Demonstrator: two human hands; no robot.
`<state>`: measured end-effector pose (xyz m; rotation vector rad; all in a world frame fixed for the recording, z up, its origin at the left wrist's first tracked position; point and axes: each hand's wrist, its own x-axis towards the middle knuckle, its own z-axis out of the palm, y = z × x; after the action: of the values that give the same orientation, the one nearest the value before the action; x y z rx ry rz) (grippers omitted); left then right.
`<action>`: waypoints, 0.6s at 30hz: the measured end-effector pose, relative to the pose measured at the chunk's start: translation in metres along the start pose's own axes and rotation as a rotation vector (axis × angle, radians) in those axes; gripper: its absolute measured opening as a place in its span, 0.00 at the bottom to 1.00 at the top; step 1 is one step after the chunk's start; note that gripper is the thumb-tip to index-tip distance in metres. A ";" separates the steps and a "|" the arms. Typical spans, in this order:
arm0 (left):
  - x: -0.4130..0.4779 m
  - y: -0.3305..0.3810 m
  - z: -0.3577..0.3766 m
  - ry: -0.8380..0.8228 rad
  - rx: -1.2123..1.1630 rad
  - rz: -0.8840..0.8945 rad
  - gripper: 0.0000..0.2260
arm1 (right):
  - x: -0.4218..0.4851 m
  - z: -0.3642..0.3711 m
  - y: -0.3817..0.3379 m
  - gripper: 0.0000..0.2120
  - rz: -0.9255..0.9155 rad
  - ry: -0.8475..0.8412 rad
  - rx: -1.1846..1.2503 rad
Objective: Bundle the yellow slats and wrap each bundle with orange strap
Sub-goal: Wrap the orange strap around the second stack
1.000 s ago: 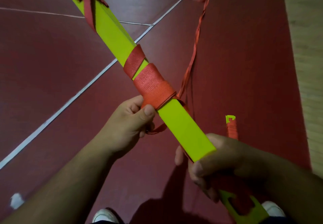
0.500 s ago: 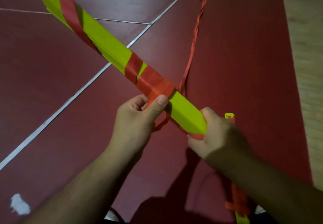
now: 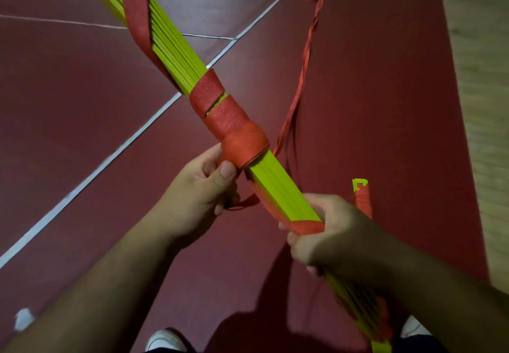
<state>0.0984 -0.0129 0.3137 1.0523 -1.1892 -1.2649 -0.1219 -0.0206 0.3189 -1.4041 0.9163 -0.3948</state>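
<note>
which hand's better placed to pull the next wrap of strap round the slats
Probably right. The right hand grips the loose orange strap against the yellow slats, while the left hand is occupied, its thumb pinning the wound turns.

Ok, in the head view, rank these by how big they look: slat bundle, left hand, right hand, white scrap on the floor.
1. slat bundle, which runs across the frame from the top to the bottom edge
2. left hand and right hand: they look alike, so not ranked
3. white scrap, clearly smallest
</note>
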 end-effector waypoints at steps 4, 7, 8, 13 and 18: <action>-0.004 -0.006 -0.001 -0.079 -0.156 -0.059 0.38 | -0.006 -0.009 -0.002 0.15 0.132 -0.295 0.223; -0.006 -0.010 0.009 -0.017 -0.125 -0.019 0.18 | 0.000 -0.015 -0.005 0.17 0.160 -0.268 0.120; -0.005 -0.011 0.010 0.024 -0.116 -0.015 0.16 | 0.004 -0.015 -0.003 0.16 0.122 -0.171 0.007; -0.001 -0.008 0.022 0.312 -0.063 -0.080 0.17 | 0.010 -0.002 0.006 0.25 -0.021 0.279 -0.509; -0.001 0.001 0.026 0.246 0.043 -0.035 0.15 | 0.013 0.005 0.009 0.14 -0.064 0.442 -0.621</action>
<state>0.0730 -0.0100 0.3172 1.2266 -1.0173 -1.1039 -0.1130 -0.0247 0.3057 -1.9569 1.4373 -0.5060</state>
